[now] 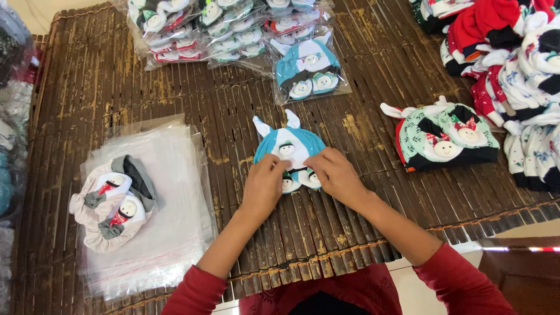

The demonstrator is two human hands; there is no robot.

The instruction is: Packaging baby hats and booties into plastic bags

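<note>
Near the mat's (87, 87) left edge I logged one pink-grey set (114, 204) on one stack of clear bags (175, 233). At centre, my left hand (263, 185) and right hand (335, 175) each pinched one blue cap set (289, 149). One green-black set (446, 137) lay toward the right edge.

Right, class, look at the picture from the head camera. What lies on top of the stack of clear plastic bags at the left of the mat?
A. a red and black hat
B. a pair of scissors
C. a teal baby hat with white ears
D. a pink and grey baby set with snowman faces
D: a pink and grey baby set with snowman faces lies on the stack of clear plastic bags, while the teal hat sits under both hands at the centre.
</note>
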